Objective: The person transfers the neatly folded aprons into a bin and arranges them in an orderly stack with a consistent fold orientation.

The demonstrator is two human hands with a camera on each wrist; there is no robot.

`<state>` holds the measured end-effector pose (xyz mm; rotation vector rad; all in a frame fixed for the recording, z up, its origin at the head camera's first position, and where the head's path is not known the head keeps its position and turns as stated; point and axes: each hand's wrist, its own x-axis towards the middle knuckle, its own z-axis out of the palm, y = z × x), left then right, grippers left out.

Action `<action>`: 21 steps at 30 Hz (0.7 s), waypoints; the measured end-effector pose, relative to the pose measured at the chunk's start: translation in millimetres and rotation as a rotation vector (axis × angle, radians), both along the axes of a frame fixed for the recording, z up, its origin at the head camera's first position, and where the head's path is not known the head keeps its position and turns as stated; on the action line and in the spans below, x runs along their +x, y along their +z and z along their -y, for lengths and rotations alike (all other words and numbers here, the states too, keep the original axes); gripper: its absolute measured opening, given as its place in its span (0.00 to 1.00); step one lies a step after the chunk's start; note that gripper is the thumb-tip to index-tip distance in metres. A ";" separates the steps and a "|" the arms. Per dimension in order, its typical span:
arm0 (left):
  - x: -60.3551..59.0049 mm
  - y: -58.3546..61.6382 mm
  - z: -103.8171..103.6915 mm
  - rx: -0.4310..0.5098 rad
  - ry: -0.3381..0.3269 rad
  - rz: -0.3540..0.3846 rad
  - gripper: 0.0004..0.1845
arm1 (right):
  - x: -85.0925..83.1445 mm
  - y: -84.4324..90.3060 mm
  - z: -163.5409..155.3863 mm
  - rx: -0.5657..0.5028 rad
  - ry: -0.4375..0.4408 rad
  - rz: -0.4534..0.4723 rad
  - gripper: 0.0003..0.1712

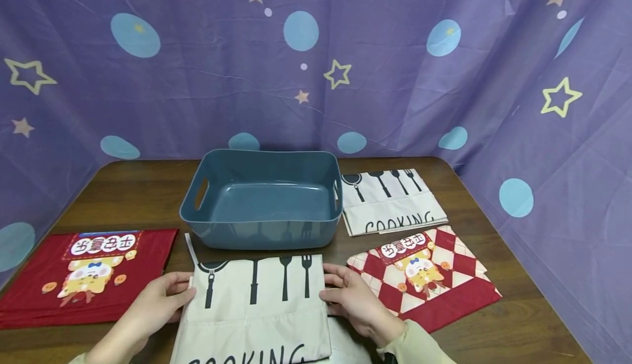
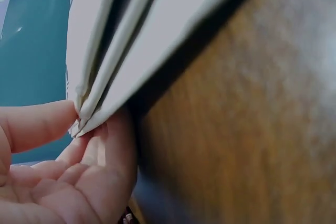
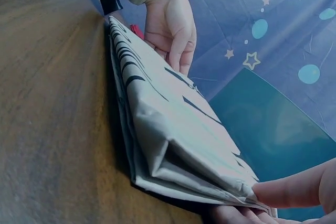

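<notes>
Wooden table, both hands pinching folded apron, utensil print pointing toward bin

Cream folded apron at lower centre — black utensil prints and lettering. Teal-blue basket mid-frame. Lower left, red cartoon apron; lower right, red-and-white diamond-checked apron — purple starred backdrop behind.

red cloth – left | checked cloth – right | backdrop
</notes>
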<state>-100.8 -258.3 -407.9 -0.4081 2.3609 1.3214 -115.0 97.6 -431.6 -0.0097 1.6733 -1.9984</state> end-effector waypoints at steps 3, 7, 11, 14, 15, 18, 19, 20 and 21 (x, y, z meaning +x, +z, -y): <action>0.7 0.1 -1.9 0.045 0.031 0.020 0.32 | 0.4 1.5 -0.2 0.018 0.003 0.013 0.37; 0.4 0.2 -3.4 0.085 0.055 0.031 0.32 | 0.9 2.4 -0.5 0.029 0.018 0.031 0.39; -0.4 0.3 -3.7 0.093 0.054 0.031 0.34 | 1.1 2.6 -0.8 0.026 0.048 0.031 0.37; -0.6 0.8 -3.5 0.085 0.054 0.032 0.37 | 1.2 2.9 -1.3 0.018 0.060 0.027 0.35; -0.6 0.9 -3.5 0.081 0.053 0.031 0.38 | 1.2 3.1 -1.6 0.017 0.059 0.026 0.35; -0.4 1.5 -3.1 0.077 0.052 0.025 0.39 | 1.0 3.0 -2.4 0.012 0.056 0.024 0.34; -0.3 1.9 -2.9 0.079 0.051 0.024 0.40 | 0.9 2.9 -2.8 0.012 0.054 0.026 0.34; -0.1 2.3 -2.7 0.083 0.052 0.025 0.40 | 0.8 2.9 -3.2 0.011 0.052 0.027 0.35; -0.1 2.7 -2.3 0.089 0.053 0.029 0.41 | 0.6 2.7 -3.6 0.014 0.050 0.030 0.35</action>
